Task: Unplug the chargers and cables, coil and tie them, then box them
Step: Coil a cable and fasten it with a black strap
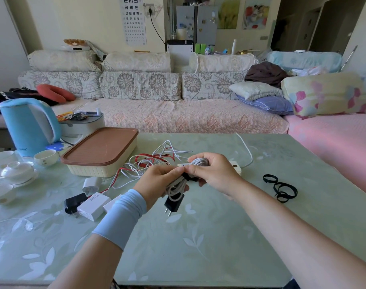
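Pale green leaf-patterned table (209, 236) before a floral sofa (140, 86).

Coiled white cable (179, 185) between both hands

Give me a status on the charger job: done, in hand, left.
Done: chargers look unplugged; several lie loose on the table.
In hand: the left hand and right hand hold a coiled white cable with a black plug hanging, apparently wrapping a black tie round it.
Left: the red and white cable tangle, the white chargers, spare black ties; the box is lidded, nothing visibly packed.
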Motion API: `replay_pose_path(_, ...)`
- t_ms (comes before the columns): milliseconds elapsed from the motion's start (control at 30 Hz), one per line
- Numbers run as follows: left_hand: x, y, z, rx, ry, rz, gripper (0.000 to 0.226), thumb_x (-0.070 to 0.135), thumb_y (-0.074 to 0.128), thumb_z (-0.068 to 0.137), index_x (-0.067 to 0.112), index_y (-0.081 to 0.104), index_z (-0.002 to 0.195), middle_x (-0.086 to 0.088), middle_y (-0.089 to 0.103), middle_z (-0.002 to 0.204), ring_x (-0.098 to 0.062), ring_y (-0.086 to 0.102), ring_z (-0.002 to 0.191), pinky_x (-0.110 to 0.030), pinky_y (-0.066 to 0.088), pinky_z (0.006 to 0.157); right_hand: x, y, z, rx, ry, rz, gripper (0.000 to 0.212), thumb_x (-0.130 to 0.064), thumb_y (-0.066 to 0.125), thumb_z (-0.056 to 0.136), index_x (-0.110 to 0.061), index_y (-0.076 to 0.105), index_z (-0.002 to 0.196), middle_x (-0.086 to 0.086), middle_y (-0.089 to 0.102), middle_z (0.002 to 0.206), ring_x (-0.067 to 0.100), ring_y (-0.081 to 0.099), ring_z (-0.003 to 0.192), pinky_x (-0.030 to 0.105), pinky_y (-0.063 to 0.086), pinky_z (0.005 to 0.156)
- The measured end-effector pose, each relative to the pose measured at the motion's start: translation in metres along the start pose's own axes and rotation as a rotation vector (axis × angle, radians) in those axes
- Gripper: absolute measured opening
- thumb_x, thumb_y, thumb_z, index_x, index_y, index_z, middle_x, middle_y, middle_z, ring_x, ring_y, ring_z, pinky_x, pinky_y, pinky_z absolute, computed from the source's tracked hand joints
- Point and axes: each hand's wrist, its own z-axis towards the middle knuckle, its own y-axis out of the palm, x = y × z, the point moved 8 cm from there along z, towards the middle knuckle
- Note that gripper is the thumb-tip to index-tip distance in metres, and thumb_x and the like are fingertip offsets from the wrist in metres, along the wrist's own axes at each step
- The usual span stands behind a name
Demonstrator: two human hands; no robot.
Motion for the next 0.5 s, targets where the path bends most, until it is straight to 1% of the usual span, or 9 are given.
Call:
replay_pose_path(33, -0.003, 0.001, 0.000, -0.016, -0.027, -0.043, 0.024, 0.027, 0.057, 0.095, 0.010, 0.073, 0.096, -0.021, 0.072, 0.082, -0.027, 0.069, 0.069, -0.032, 0.044, 0.063, -0.001, -0.001, 0.000, 0.008, -0.035, -0.123, 0.035, -0.029, 0.081, 0.080, -0.017, 0.068, 0.110, -0.001, 0.067, 0.094, 0.011, 0.063, 0.084, 0.027, 0.052, 0.070)
replay_pose_path(100, -0.003, 0.006, -0.001, -0.058, -0.057, -0.122, 0.028, 0.027, 0.057, 0.093, 0.003, 0.071, 0.100, -0.019, 0.071, 0.085, -0.026, 0.069, 0.069, -0.031, 0.052, 0.063, -0.009, -0.003, -0.001, 0.028, -0.164, -0.384, 0.047, -0.034, 0.074, 0.086, -0.022, 0.060, 0.128, -0.004, 0.057, 0.118, 0.005, 0.056, 0.108, 0.019, 0.043, 0.094)
replay_pose_path(133, -0.003, 0.008, -0.001, -0.082, -0.065, -0.146, 0.031, 0.028, 0.058, 0.091, 0.001, 0.070, 0.101, -0.020, 0.071, 0.088, -0.025, 0.068, 0.069, -0.030, 0.054, 0.063, -0.017, -0.002, -0.005, 0.025, -0.254, -0.460, 0.046, -0.032, 0.071, 0.089, -0.022, 0.058, 0.132, -0.005, 0.053, 0.123, 0.003, 0.051, 0.113, 0.014, 0.037, 0.098)
replay_pose_path(167, -0.002, 0.011, -0.002, -0.106, -0.072, -0.170, 0.034, 0.029, 0.059, 0.088, 0.000, 0.070, 0.102, -0.020, 0.070, 0.090, -0.025, 0.068, 0.069, -0.030, 0.054, 0.062, -0.024, 0.001, -0.009, 0.012, -0.347, -0.495, 0.043, -0.029, 0.068, 0.091, -0.022, 0.058, 0.132, -0.005, 0.051, 0.124, 0.002, 0.049, 0.115, 0.011, 0.033, 0.100)
replay_pose_path(233, -0.003, 0.014, -0.004, -0.138, -0.091, -0.223, 0.038, 0.031, 0.060, 0.084, -0.001, 0.069, 0.102, -0.020, 0.070, 0.088, -0.025, 0.067, 0.068, -0.030, 0.053, 0.062, -0.032, 0.003, -0.014, -0.003, -0.457, -0.498, 0.038, -0.023, 0.066, 0.092, -0.022, 0.061, 0.130, -0.005, 0.051, 0.125, 0.002, 0.048, 0.117, 0.010, 0.032, 0.102)
replay_pose_path(300, -0.003, 0.015, -0.006, -0.163, -0.111, -0.260, 0.035, 0.030, 0.060, 0.085, 0.000, 0.069, 0.100, -0.019, 0.068, 0.081, -0.026, 0.066, 0.067, -0.030, 0.053, 0.062, -0.031, 0.001, -0.013, -0.006, -0.408, -0.380, 0.042, -0.019, 0.069, 0.091, -0.029, 0.058, 0.130, -0.006, 0.056, 0.124, 0.003, 0.052, 0.115, 0.013, 0.036, 0.100)
replay_pose_path(367, -0.003, 0.015, -0.007, -0.211, -0.125, -0.297, 0.029, 0.022, 0.068, 0.085, -0.002, 0.069, 0.100, -0.021, 0.066, 0.077, -0.027, 0.065, 0.066, -0.034, 0.054, 0.070, -0.026, -0.001, -0.009, -0.004, -0.294, -0.175, 0.046, -0.016, 0.073, 0.087, -0.035, 0.056, 0.125, -0.003, 0.063, 0.118, 0.006, 0.058, 0.103, 0.020, 0.044, 0.095)
replay_pose_path(433, -0.004, 0.014, -0.007, -0.238, -0.120, -0.306, 0.025, 0.011, 0.069, 0.081, -0.003, 0.070, 0.101, -0.022, 0.065, 0.080, -0.026, 0.064, 0.066, -0.040, 0.051, 0.082, -0.023, 0.001, -0.007, -0.002, -0.226, -0.047, 0.036, -0.016, 0.074, 0.087, -0.033, 0.059, 0.116, 0.000, 0.067, 0.110, 0.008, 0.060, 0.090, 0.026, 0.050, 0.087)
replay_pose_path(500, -0.004, 0.010, -0.006, -0.213, -0.118, -0.315, 0.020, 0.004, 0.064, 0.083, -0.003, 0.072, 0.101, -0.028, 0.065, 0.093, -0.025, 0.062, 0.065, -0.041, 0.050, 0.083, -0.026, 0.002, -0.008, -0.005, -0.215, -0.014, 0.018, -0.017, 0.067, 0.093, -0.028, 0.064, 0.107, -0.001, 0.068, 0.104, 0.006, 0.061, 0.087, 0.021, 0.049, 0.082)
